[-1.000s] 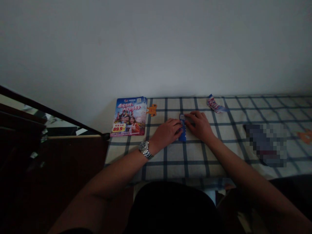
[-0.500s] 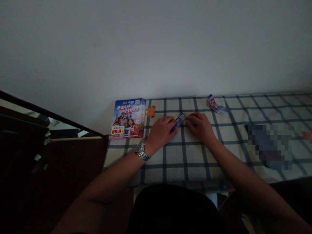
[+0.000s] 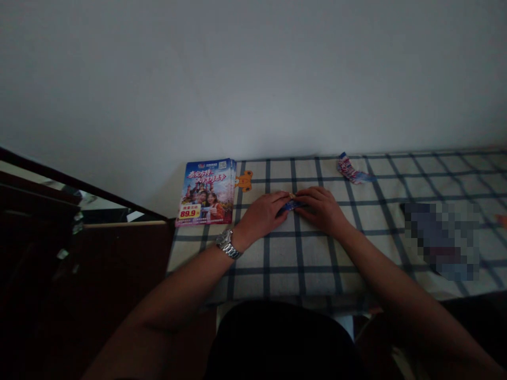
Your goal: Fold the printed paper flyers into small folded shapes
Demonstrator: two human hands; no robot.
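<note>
A small folded piece of blue printed paper lies between my two hands on the checked cloth, most of it hidden by fingers. My left hand, with a metal watch at the wrist, grips its left end between thumb and fingers. On the other side my right hand is closed over the right end, its fingertips almost meeting those of the left. To the left rests a stack of printed flyers, blue at the top and pink at the bottom.
An orange bear figure shows beside the stack. Farther right lies a crumpled strip of printed paper, and nearer me a blurred-out dark object. Part of another person's hand enters at the right edge. A white wall stands behind the table.
My right hand has moved left over the paper. The paper's printed code patch, visible before, is now covered or turned over. The stack stays put.
</note>
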